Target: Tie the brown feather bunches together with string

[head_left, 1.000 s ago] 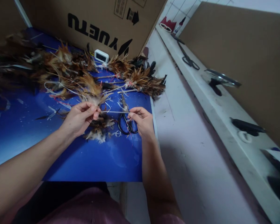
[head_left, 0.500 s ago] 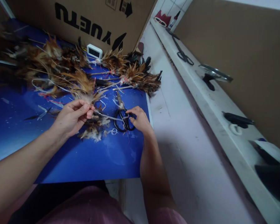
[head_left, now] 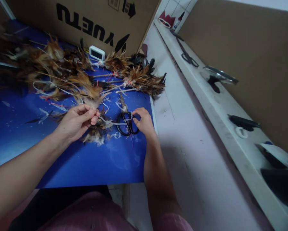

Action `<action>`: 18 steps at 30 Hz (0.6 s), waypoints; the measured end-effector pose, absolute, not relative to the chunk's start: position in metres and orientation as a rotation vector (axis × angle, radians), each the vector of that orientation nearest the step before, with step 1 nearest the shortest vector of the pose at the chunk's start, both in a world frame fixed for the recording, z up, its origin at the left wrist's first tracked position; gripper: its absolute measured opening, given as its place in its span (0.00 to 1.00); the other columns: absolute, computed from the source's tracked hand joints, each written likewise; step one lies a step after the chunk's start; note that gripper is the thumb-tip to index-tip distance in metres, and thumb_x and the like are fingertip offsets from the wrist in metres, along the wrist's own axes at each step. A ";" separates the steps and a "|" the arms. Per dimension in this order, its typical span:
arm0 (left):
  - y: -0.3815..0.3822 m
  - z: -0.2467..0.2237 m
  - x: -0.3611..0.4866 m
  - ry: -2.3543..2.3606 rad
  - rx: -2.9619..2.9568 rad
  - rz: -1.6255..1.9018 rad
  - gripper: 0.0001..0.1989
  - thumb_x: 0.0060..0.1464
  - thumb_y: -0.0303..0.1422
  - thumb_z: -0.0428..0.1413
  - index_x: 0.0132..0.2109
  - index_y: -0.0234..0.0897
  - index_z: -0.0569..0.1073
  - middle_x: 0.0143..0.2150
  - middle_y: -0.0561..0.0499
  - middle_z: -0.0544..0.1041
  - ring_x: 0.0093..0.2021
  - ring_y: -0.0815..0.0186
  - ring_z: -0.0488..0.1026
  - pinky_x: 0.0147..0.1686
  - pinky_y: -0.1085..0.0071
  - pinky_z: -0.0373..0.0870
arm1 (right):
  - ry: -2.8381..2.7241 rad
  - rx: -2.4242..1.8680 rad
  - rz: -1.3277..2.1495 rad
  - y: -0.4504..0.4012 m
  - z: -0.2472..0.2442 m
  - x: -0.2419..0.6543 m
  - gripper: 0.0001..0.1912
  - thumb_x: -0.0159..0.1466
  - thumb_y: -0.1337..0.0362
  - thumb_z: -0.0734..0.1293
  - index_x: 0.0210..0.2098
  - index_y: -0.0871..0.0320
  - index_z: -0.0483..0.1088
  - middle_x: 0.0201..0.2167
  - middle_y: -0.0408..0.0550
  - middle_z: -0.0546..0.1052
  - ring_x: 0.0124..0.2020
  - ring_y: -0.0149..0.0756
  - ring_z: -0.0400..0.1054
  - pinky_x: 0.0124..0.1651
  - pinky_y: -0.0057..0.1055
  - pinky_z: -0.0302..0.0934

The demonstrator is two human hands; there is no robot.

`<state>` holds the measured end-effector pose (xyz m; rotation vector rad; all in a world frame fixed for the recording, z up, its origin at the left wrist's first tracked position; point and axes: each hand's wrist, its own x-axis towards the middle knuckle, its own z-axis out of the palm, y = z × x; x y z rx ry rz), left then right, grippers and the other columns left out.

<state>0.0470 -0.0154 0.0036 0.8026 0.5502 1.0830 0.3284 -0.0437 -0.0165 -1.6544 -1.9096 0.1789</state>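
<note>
Near the right edge of the blue bench (head_left: 95,168), the left hand (head_left: 76,123) and the right hand (head_left: 145,123) are working a thin white strip (head_left: 119,124) between them. The left hand is pinching the strip and the base of a brown feather tuft (head_left: 87,93) between thumb and fingers, with the tuft fanning away toward the far edge. The right hand is grasping the strip's other end with bent thumb and forefinger, its remaining fingers curling loosely. The strip is hanging slack, crossing above the handles of the black scissors (head_left: 128,127), whose blades are pointing toward the far edge. Loose downy feathers (head_left: 97,136) are lying just beside the scissors, on their left. Feather bundles with sticks (head_left: 146,80) are resting toward the far right corner, their feathered tips reaching past the right edge. A white digital device (head_left: 97,53) is sitting behind them, near the cardboard box (head_left: 86,16) standing along the far edge. More feathers (head_left: 54,64) are spreading over the far left part, blurring toward the corner.
</note>
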 end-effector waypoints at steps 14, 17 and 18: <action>-0.028 0.005 0.052 0.474 0.919 0.874 0.09 0.44 0.32 0.69 0.29 0.32 0.77 0.28 0.50 0.77 0.20 0.75 0.69 0.21 0.79 0.65 | -1.306 -1.556 0.461 -0.038 -0.019 0.320 0.04 0.57 0.62 0.67 0.31 0.56 0.70 0.31 0.45 0.78 0.36 0.36 0.73 0.46 0.37 0.66; -0.029 0.003 0.052 0.465 0.974 0.809 0.09 0.47 0.34 0.67 0.31 0.31 0.78 0.24 0.50 0.75 0.20 0.75 0.68 0.21 0.79 0.64 | -1.074 -1.418 0.735 -0.039 -0.013 0.315 0.08 0.54 0.61 0.69 0.31 0.56 0.68 0.27 0.42 0.78 0.32 0.33 0.74 0.43 0.35 0.68; -0.029 0.003 0.052 0.469 0.992 0.787 0.09 0.48 0.35 0.66 0.31 0.31 0.79 0.22 0.51 0.74 0.20 0.75 0.67 0.21 0.79 0.63 | -1.035 -1.387 0.801 -0.040 -0.010 0.313 0.08 0.53 0.62 0.70 0.31 0.56 0.69 0.26 0.42 0.78 0.31 0.32 0.74 0.42 0.34 0.69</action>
